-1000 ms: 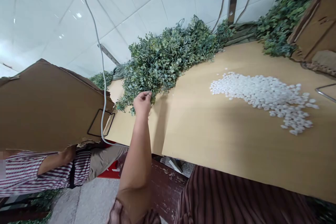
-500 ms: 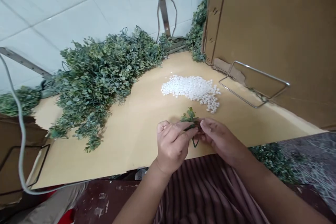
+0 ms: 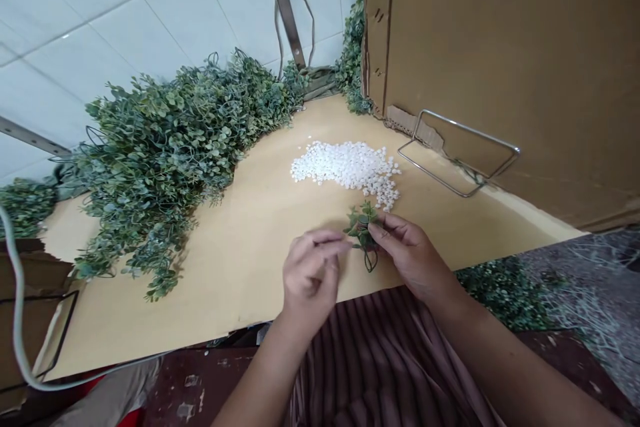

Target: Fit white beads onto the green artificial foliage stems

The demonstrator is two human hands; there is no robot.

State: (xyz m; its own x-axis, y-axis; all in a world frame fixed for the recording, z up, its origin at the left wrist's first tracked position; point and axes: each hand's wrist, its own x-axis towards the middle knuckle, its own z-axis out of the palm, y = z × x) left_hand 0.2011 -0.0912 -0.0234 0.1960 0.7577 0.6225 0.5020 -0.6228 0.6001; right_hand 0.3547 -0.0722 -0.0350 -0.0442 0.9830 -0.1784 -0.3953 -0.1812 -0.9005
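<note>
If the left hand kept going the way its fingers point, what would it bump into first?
Probably the small green sprig pinched in the right hand; the left hand points right toward it, close by, though depth is unclear.

bare board [image 3: 240,240] ahead, leaf pile [image 3: 165,147] left, white pellets [image 3: 350,167] beyond, cardboard box [image 3: 500,60] right

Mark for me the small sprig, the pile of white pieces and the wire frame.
small sprig [image 3: 361,221]: head view, on its leafy top between the fingers.
pile of white pieces [image 3: 350,165]: head view, middle of the heap.
wire frame [image 3: 457,125]: head view, on its upper bar.
</note>
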